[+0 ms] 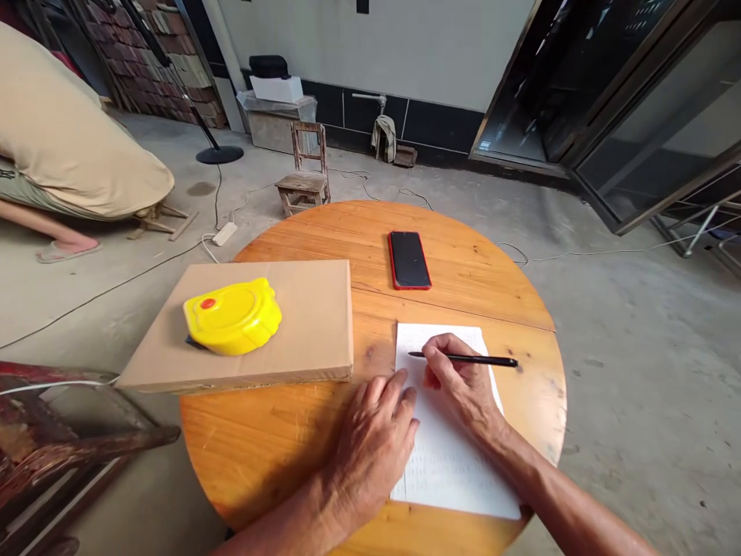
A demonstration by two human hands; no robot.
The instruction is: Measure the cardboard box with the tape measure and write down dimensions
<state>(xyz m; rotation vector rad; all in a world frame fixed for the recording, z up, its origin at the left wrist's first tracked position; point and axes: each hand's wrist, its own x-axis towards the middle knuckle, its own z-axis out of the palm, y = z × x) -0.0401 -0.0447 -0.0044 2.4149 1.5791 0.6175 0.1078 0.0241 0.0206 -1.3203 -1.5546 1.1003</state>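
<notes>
A black pen (483,359) is pinched in my right hand (457,382), its tip at the upper left part of a white sheet of paper (445,471). Rows of faint writing show on the sheet. Flat across the paper's left edge and the tabletop lies my left hand (376,432), fingers stretched out and holding nothing. Beyond the paper, a black phone in a red case (410,261) rests on the round wooden table (278,432).
A cardboard box (312,332) on the table's left carries a yellow tape-measure-like case (235,316). Past the table stand a small wooden chair (304,177) and a black stand base (220,154). A person (75,147) sits at the left. Cables cross the floor.
</notes>
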